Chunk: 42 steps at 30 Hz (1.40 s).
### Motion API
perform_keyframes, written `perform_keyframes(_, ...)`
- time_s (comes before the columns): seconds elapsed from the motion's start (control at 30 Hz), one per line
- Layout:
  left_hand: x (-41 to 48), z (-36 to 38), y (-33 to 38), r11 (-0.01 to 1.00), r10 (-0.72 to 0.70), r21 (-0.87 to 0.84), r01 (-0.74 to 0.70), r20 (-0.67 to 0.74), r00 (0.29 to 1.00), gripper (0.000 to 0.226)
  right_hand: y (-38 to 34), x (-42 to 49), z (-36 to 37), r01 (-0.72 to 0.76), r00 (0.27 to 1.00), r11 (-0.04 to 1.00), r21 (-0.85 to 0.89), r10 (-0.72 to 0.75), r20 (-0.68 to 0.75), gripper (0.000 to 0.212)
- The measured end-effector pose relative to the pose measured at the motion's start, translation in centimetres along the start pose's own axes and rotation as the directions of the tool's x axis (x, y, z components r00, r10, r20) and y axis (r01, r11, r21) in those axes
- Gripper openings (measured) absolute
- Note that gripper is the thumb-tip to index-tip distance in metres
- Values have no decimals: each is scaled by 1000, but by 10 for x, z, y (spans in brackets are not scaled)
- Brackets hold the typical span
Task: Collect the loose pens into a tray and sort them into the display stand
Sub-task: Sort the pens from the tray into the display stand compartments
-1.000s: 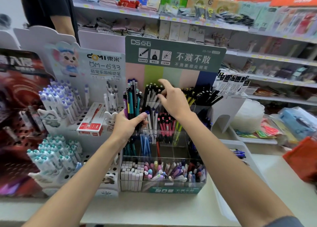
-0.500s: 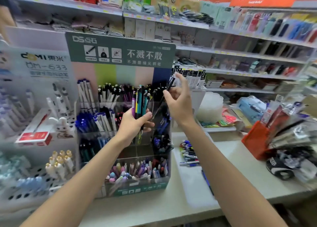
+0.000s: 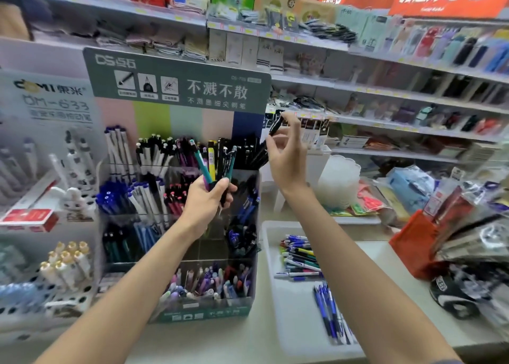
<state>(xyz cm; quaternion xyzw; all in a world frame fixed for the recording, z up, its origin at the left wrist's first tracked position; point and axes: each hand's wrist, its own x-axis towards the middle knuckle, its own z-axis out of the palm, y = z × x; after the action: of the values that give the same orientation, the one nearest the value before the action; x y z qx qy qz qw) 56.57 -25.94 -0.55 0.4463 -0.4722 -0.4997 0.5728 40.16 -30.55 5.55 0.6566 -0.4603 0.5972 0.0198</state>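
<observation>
Within right hand (image 3: 286,160), black pen (image 3: 275,126).

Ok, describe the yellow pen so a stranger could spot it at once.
Find the tiered display stand with the dark green header. In front of it, the left hand grips a fan of pens. The yellow pen stands mid-bundle, the only yellow barrel among teal and dark ones.

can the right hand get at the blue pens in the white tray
Probably yes: the blue pens lie uncovered in the white plastic tray, though the right hand pinches a black pen.
</observation>
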Motion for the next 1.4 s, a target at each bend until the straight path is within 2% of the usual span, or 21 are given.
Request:
perform_keyframes(0.13, 4, -4, -3, 1000, -6, 10, 6, -9, 1000, 22, 20, -10, 15, 82, 988, 983, -163, -58, 146, 15)
perform_keyframes(0.23, 5, -6, -5, 1000, -18, -13, 18, -22, 1000, 24, 22, -15, 15, 130, 990, 966, -225, -114, 79, 19)
perform_keyframes(0.3, 5, -6, -4, 999, -16, -33, 16, -24, 1000, 24, 15, -16, 11, 169, 986, 969, -178, -167, 24, 22)
perform_keyframes(0.33, 4, -5, -3, 999, -14, -40, 13, -23, 1000, 24, 9, -18, 12, 175, 984, 978, -115, -172, 40, 23)
perform_keyframes(0.4, 2, -5, -1, 999, -4, -37, 3, -12, 1000, 21, -5, -24, 17, 140, 977, 990, 22, -141, 160, 28)
perform_keyframes(0.47, -2, -6, 1, 1000, 16, -21, -15, 7, 1000, 17, -16, -35, 25, 68, 954, 995, 77, -88, 285, 40)
perform_keyframes(0.53, -6, -12, 2, 999, 36, -3, -36, 12, 999, 11, -23, -42, 32, 38, 953, 995, 91, -64, 296, 47)
perform_keyframes(0.67, -11, -29, 6, 999, 41, 23, -41, 4, 999, 12, -39, -50, 40, 42, 962, 995, 89, -65, 266, 44)
perform_keyframes(0.8, -21, -50, 7, 999, 10, 49, -10, -2, 1000, 15, -56, -59, 49, -110, 939, 984, 139, 57, 339, 44)
perform_keyframes(0.93, -38, -83, -2, 998, -49, 28, 50, -29, 998, 19, -78, -82, 66, -184, 907, 970, 159, 105, 408, 36)
perform_keyframes(1.0, -47, -105, -7, 997, -77, 20, 78, -46, 996, 20, -91, -97, 77, -208, 909, 962, 176, 123, 398, 33)
perform_keyframes(1.07, -58, -131, -12, 995, -97, 20, 99, -71, 993, 18, -101, -111, 86, -252, 930, 943, 217, 174, 325, 32)
perform_keyframes(1.17, -73, -170, -22, 987, -91, 119, 110, -153, 984, 17, -113, -129, 98, -298, 945, 912, 281, 241, 220, 30)
perform_keyframes(1.27, -87, -200, -27, 962, -82, 240, 132, -207, 975, 21, -126, -152, 115, -300, 941, 912, 279, 236, 242, 29)
perform_keyframes(1.4, -95, -222, -28, 965, -109, 212, 153, -206, 973, 23, -132, -167, 127, -339, 937, 900, 275, 297, 182, 28)
